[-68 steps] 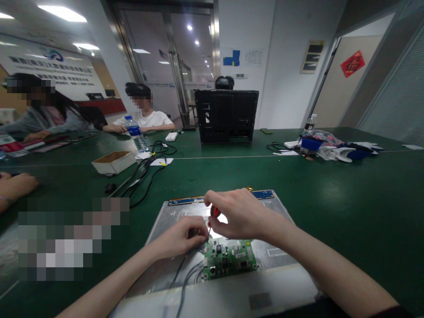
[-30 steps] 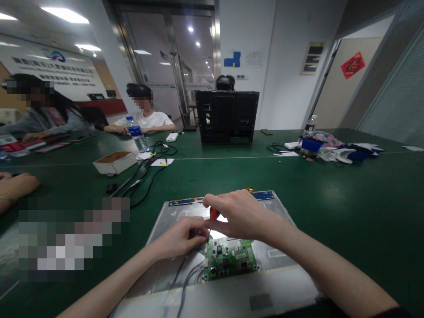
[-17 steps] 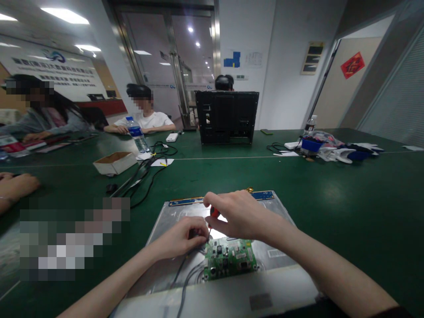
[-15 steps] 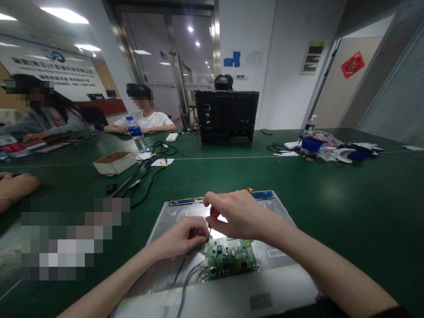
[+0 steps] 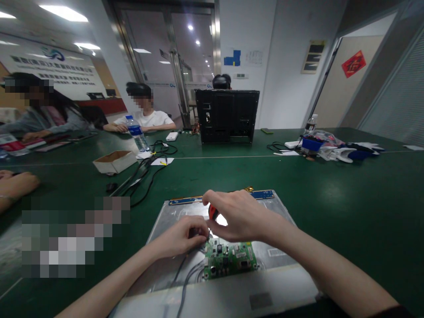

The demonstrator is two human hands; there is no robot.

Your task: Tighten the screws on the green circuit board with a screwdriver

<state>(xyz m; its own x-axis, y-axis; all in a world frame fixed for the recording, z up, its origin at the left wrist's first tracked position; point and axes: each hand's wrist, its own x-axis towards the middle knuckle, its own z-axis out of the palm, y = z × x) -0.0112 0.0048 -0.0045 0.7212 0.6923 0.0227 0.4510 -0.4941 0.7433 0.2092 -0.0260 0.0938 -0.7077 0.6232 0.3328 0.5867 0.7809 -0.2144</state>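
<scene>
A silver display panel (image 5: 278, 260) lies back side up in front of me, with a green circuit board (image 5: 232, 260) on its near half. My right hand (image 5: 236, 216) is closed round the red and black handle of a screwdriver (image 5: 212, 213), whose thin shaft points down at the board's upper left corner. Beside that tip, my left hand (image 5: 185, 236) has its fingers curled and pressed together; whatever they pinch is hidden. Grey cables (image 5: 187, 282) run from the board's left side toward me. Along the panel's far edge sits a narrow blue circuit strip (image 5: 263, 194).
Black cables (image 5: 145, 176) and an open cardboard box (image 5: 115, 162) lie to the left, near a water bottle (image 5: 136, 134). A black monitor housing (image 5: 228, 117) stands across the green table. Clutter with a blue box (image 5: 311, 145) is at far right. Other people sit around the table.
My right hand and the screwdriver handle have turned slightly, showing more of the handle's red part. My left hand stays in place by the board's corner.
</scene>
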